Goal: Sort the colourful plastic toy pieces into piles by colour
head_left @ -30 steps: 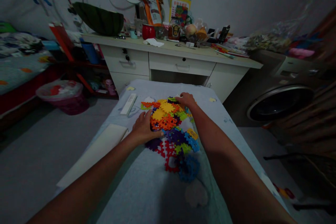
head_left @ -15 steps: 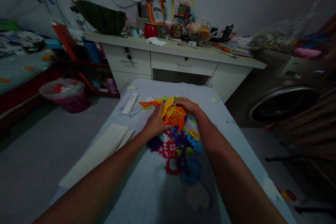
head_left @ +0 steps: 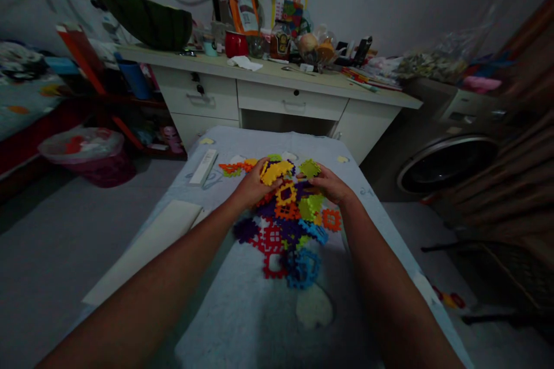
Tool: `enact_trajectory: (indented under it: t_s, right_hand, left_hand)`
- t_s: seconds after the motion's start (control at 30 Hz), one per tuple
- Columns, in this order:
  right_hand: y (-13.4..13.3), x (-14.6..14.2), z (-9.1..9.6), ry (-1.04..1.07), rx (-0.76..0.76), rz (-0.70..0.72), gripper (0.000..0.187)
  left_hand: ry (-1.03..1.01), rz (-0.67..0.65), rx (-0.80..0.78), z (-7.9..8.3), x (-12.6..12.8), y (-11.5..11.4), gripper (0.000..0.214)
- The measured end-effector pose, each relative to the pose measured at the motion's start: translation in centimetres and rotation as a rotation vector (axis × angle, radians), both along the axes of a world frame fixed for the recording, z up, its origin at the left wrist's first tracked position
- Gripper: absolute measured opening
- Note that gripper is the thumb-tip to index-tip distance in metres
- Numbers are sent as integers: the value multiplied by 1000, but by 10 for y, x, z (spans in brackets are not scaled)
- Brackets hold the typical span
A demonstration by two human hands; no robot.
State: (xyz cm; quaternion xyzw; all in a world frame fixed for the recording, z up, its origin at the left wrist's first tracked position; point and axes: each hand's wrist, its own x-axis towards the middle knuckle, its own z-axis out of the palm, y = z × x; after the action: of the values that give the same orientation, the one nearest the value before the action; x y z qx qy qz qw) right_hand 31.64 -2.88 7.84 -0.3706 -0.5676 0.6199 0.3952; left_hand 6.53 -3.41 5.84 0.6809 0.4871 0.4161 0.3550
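Note:
A pile of toothed plastic building pieces in several colours lies on the cloth-covered table. My left hand [head_left: 254,185] is closed on yellow building pieces [head_left: 277,172] at the far side of the pile. To the right, my right hand [head_left: 331,184] grips a lime-green building piece [head_left: 309,169] between thumb and fingers. Below the hands lie an orange-yellow square piece [head_left: 286,193], another lime-green piece [head_left: 310,207] and an orange window piece [head_left: 332,219]. Nearer to me are red pieces [head_left: 272,236], dark purple pieces [head_left: 246,231] and a blue ring-like piece [head_left: 308,268].
A white narrow box [head_left: 203,168] and a long pale board [head_left: 147,251] lie along the table's left side. Beyond stands a white desk [head_left: 268,95] crowded with items, with a washing machine [head_left: 450,144] at the right and a pink bin [head_left: 93,155] at the left.
My hands have moved apart. The orange piece that was between them is no longer held up, and my right hand now has a lime-green piece. The view has shifted slightly.

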Motion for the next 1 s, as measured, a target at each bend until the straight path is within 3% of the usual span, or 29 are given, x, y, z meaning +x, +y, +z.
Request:
enact_trajectory:
  t_s: [0.13, 0.27, 0.4, 0.5, 0.6, 0.83, 1.0]
  right_hand:
    - [-6, 33, -14, -220, 103, -175, 38]
    - [-9, 53, -28, -625, 142, -408, 46]
    - [-16, 37, -29, -887, 120, -382, 64]
    - [-21, 10, -25, -862, 133, -307, 71]
    - [-22, -14, -21, -769, 143, -238, 68]
    - [-19, -48, -11, -424, 54, -116, 58]
    - [-14, -57, -2, -289, 242, -106, 65]
  left_hand:
    - [188, 47, -23, 2, -31, -6, 66]
    - [400, 205, -67, -7, -60, -22, 102]
    - [501, 134, -107, -22, -63, -44, 122]
    - [548, 66, -68, -27, -43, -57, 124]
    - [546, 98, 7, -26, -20, -60, 121]
    - [307, 31, 233, -19, 6, -36, 103]
    - [129, 54, 255, -3, 17, -23, 95]
